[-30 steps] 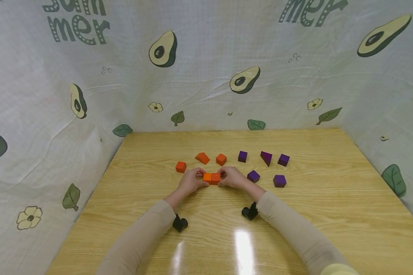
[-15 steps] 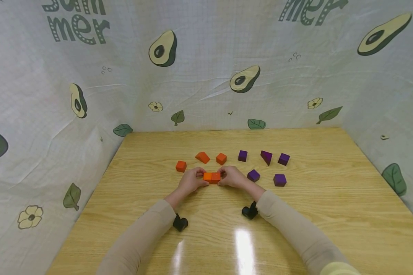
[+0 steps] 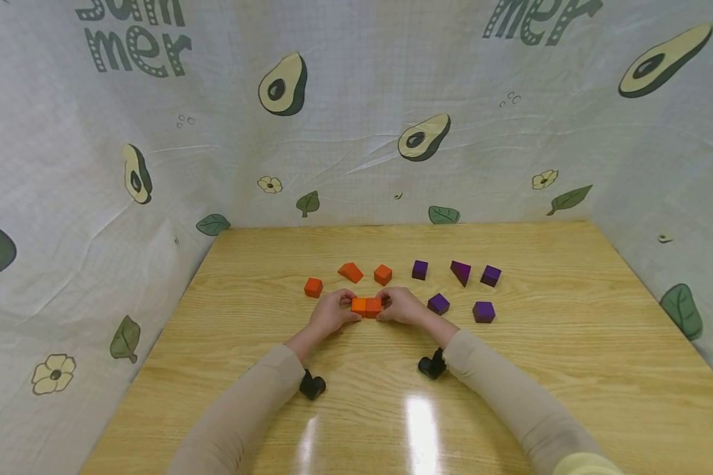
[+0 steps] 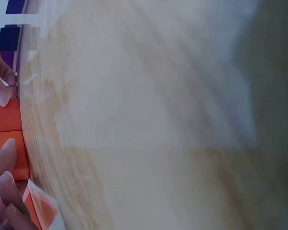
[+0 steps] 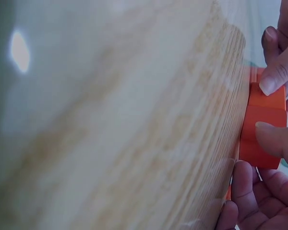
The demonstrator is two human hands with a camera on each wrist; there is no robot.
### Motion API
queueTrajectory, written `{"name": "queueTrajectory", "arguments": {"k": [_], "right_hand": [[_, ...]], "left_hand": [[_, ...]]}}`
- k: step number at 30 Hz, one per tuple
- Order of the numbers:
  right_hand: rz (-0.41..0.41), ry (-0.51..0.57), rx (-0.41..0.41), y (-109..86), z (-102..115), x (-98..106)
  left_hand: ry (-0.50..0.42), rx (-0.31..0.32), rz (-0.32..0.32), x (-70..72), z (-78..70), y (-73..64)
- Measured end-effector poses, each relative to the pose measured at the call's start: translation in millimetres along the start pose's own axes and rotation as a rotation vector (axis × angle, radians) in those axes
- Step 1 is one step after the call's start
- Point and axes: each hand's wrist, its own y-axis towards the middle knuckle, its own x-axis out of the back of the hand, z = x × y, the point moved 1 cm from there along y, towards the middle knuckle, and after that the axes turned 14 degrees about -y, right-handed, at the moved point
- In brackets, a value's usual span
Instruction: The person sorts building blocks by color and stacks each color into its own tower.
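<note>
An orange block and a red-orange block stand side by side on the table, faces together. My left hand grips the orange one from the left, and its thumb lies along the near face in the left wrist view. From the right, my right hand holds the red-orange block, with thumb on the near side and fingers curled behind. The far faces of both blocks are hidden by the fingers in the wrist views.
Behind the hands lie an orange cube, an orange wedge-like piece and another orange cube. Several purple blocks are to the right, among them a cube close to the right hand and a triangular piece. A patterned cloth borders the table.
</note>
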Motion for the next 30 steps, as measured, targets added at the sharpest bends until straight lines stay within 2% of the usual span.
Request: {"name": "queueTrajectory", "arguments": {"k": [19, 23, 26, 30], "right_hand": [[-0.009, -0.021, 0.025, 1.0, -2.6, -2.5], [-0.018, -0.03, 0.044, 0.9, -2.7, -2.9], [-0.022, -0.031, 0.049, 0.8, -2.2, -2.8], [-0.017, -0.02, 0.036, -0.2, -1.1, -1.5]], "left_hand": [[-0.007, 0.028, 0.001, -1.1, 0.5, 0.4], [0.019, 0.004, 0.012, -1.5, 0.2, -0.4], [0.038, 0.002, 0.022, -0.7, -4.0, -1.9], [0.013, 0.032, 0.045, 5.9, -14.9, -3.8]]}}
